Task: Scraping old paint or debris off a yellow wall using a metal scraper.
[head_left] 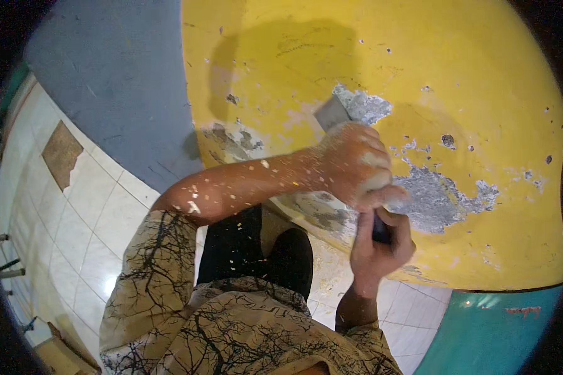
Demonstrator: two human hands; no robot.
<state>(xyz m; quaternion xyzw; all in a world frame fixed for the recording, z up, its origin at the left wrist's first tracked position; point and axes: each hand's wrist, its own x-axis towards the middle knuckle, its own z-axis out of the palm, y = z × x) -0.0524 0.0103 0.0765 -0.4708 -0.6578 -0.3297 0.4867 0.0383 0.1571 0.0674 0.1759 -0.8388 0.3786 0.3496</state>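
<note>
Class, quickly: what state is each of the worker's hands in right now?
Left hand: closed around the scraper.
Right hand: closed around the end of its dark handle.

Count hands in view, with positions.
2. Left hand: wrapped around the scraper just behind its blade, before the yellow wall. Right hand: below it, around the dark handle. Some fingers are hidden; no other hand shows.
</note>
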